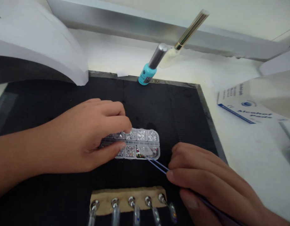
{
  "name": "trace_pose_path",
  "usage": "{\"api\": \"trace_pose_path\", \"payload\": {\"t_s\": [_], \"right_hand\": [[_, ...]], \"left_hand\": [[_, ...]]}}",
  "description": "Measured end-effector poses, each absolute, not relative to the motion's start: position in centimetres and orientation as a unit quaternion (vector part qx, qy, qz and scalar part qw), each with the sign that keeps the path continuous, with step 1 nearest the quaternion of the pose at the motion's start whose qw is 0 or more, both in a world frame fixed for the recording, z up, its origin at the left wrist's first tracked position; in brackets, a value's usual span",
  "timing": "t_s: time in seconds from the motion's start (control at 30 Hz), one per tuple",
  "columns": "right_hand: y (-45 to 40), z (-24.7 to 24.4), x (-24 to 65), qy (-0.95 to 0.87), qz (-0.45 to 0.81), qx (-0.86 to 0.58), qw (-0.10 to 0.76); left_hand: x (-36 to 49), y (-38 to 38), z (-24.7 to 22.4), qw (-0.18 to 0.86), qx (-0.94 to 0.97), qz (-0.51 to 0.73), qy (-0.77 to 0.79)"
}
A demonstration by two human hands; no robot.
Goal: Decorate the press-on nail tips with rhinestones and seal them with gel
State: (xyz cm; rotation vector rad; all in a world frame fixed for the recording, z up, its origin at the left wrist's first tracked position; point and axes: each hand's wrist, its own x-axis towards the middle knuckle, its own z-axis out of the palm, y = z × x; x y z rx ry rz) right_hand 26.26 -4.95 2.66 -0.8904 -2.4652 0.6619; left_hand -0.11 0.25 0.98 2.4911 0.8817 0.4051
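Observation:
A clear compartment case (141,135) of small rhinestones lies on the black mat. My left hand (95,131) grips the case's left part between thumb and fingers. My right hand (206,179) holds purple tweezers (156,164) between thumb and fingers. The tweezers' tips reach into a lower compartment near the right end, where multicoloured stones lie; whether a stone sits between the tips cannot be made out. The lid over that compartment looks raised. Below the case, several nail tips on metal holders (132,202) stand along a beige strip (102,208). The rightmost nail tip (173,213) carries coloured specks.
A turquoise polish bottle (147,73) with a silver cap stands at the mat's far edge. Behind it is a bottle with a gold-striped cap (192,29). A white curved device (41,40) fills the upper left. An alcohol pads box (250,103) lies at the right.

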Motion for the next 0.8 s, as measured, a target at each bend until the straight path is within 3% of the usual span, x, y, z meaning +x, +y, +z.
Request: {"api": "trace_pose_path", "payload": {"t_s": [0.4,0.8], "right_hand": [[-5.33,2.92,26.52,-0.885,0.239,-0.326,0.229],[-5.84,3.12,26.75,-0.862,0.292,-0.274,0.31]], "left_hand": [[-0.09,0.27,0.83,0.23,0.906,0.155,0.319],[-0.36,0.2,0.68,0.235,0.904,0.184,0.307]]}}
